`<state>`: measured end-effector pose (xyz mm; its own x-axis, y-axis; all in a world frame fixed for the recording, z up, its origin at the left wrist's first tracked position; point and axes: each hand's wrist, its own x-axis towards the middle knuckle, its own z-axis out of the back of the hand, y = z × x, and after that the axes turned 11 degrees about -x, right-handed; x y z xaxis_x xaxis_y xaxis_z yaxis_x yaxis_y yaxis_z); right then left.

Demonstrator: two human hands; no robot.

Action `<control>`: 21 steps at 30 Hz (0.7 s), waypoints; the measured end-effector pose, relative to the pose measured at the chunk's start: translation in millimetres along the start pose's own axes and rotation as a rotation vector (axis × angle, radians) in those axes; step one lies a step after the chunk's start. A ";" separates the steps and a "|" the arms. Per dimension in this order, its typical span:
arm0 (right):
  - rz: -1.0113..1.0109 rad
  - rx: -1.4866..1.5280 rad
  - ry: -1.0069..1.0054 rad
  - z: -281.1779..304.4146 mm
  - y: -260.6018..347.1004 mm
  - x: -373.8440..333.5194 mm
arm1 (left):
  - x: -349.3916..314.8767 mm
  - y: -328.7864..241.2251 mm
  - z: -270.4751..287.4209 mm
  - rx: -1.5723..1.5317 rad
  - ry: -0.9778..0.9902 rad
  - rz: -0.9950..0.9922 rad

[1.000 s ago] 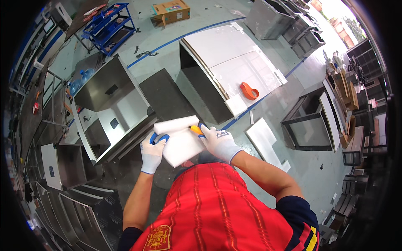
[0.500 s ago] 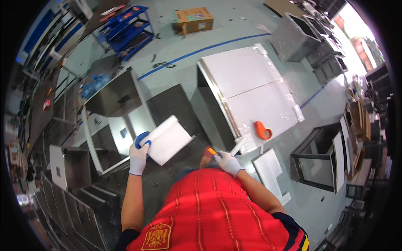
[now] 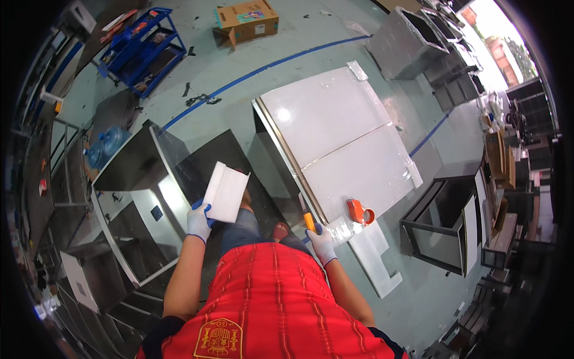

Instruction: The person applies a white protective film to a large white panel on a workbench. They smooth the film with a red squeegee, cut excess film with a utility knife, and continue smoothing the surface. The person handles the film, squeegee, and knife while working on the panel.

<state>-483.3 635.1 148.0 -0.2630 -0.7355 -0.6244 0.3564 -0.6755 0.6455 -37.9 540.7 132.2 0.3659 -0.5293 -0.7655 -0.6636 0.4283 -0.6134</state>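
In my left hand [image 3: 199, 221], gloved in white and blue, I grip the lower left edge of a white foam sheet [image 3: 225, 194]. The sheet is bent along its left side and hangs above a dark panel on the floor. My right hand [image 3: 323, 244] closes round the orange handle of a utility knife [image 3: 309, 221], its blade pointing forward. Just beyond the knife lies a large white cabinet [image 3: 335, 128], partly wrapped in clear film. An orange tape dispenser [image 3: 359, 212] rests on the cabinet's near right part.
An open metal frame cabinet [image 3: 146, 206] stands at my left, with blue water bottles [image 3: 109, 145] behind it. White foam pieces [image 3: 376, 257] lie on the floor at right, near a dark cabinet frame [image 3: 439, 224]. Farther off are a blue cart [image 3: 143, 54] and a cardboard box [image 3: 248, 23].
The view has shifted, and my legs and a foot now show. The foam sheet stands more upright in my left hand. The knife has swung to point forward, away from me.
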 end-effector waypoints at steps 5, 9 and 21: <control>-0.091 0.010 -0.298 -25.4 10.7 72.1 | 134.8 -76.1 -100.8 0.306 0.065 -0.042; -0.241 0.147 -0.441 -41.5 10.5 132.8 | 224.7 -113.1 -180.2 0.539 0.296 -0.242; -0.276 -0.229 -0.753 -18.6 89.1 344.0 | 400.4 -161.5 -399.1 0.914 0.822 -0.464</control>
<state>-525.4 322.9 -17.5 -0.8677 -0.4387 -0.2336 0.3436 -0.8691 0.3558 -44.6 -32.7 2.4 -0.2776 -0.9104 -0.3067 0.2127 0.2531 -0.9438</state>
